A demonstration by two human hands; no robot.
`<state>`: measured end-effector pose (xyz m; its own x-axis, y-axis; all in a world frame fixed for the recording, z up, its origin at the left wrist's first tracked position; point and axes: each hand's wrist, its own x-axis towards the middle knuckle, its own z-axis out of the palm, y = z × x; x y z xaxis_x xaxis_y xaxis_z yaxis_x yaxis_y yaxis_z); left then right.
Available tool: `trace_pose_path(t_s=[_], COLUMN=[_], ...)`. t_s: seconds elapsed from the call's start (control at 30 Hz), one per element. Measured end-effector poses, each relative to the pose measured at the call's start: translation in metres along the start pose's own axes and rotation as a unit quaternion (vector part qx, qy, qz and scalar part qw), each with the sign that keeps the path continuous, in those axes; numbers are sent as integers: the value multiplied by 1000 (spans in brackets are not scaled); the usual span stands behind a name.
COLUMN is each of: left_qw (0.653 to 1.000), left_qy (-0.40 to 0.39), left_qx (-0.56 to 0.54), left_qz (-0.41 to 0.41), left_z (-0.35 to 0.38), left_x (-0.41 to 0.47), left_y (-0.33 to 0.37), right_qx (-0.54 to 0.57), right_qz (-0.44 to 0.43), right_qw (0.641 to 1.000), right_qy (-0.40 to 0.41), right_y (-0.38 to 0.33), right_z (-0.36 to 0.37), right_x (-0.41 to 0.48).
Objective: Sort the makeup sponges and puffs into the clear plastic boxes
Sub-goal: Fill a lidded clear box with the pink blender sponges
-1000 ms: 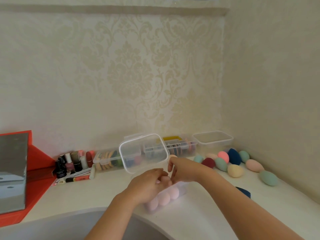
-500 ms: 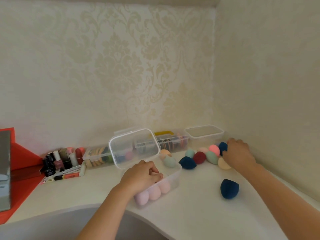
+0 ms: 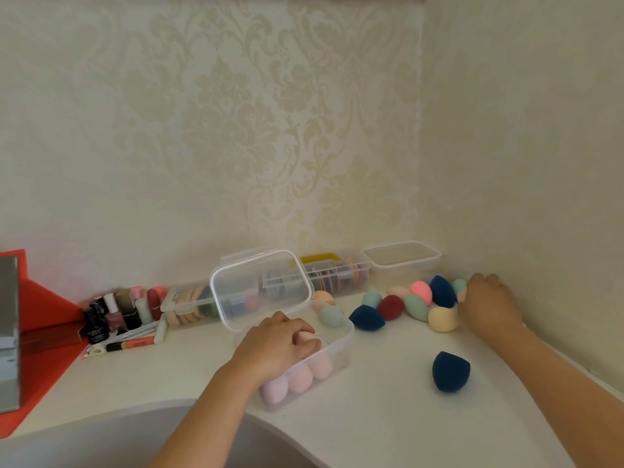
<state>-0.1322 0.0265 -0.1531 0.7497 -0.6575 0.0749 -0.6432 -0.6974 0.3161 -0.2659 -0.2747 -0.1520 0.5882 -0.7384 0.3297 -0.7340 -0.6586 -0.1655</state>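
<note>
- Sponge of pink foam (image 3: pixel 305 337) is clasped by the left hand (image 3: pixel 280 346), fingers curled, inside the clear plastic box (image 3: pixel 346 339) for sorting.
- Right of that box, the right hand (image 3: pixel 489 304) is reached out for more; its finger state cannot be told.

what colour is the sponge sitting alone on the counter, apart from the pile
The lone sponge is dark navy blue, shown best in the head view.

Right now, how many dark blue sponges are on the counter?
3. A lone sponge lies out in front; a second sponge is at the left end of the pile; a third sponge stands in it near the right hand. More may be hidden.
</note>
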Motion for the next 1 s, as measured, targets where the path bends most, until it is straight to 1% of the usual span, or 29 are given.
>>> trace_pose_path(t_s=[0.07, 0.13, 0.17, 0.3, 0.37, 0.47, 0.57, 0.67, 0.73, 0.9, 1.0], left_qw=[1000, 1000, 1000, 1000, 1000, 1000, 1000, 1000, 1000, 999, 998], left_qy=[0, 6, 8, 9, 6, -7, -15, -22, -28, -41, -30], left_qx=[-5, -7, -7, -9, -4, 12, 26, 19, 11, -5, 13], left_qz=[-1, 1, 3, 16, 18, 13, 6, 5, 10, 29, 46], left_z=[1, 1, 1, 1, 0, -1, 0, 1, 0, -1, -3], left_x=[1, 1, 2, 1, 1, 2, 4, 5, 6, 9, 9], left_y=[0, 0, 0, 1, 2, 3, 2, 1, 0, -2, 0], right_qx=[71, 167, 196, 258, 259, 185, 127, 77, 59, 90, 82], right_qz=[-40, -87, -116, -228, -285, -367, -381, -356, -352, -356, -376], right_qw=[997, 982, 974, 938, 919, 901, 900, 918, 922, 920, 909], right_qy=[18, 24, 19, -49, -89, -138, -167, -158, -153, -137, -162], right_y=[-18, -41, -53, -102, -123, -150, -169, -182, -189, -196, -195], right_z=[-15, -33, -42, -68, -69, -56, -37, -24, -20, -11, -15], right_x=[0, -6, -9, -32, -44, -55, -57, -55, -55, -51, -46])
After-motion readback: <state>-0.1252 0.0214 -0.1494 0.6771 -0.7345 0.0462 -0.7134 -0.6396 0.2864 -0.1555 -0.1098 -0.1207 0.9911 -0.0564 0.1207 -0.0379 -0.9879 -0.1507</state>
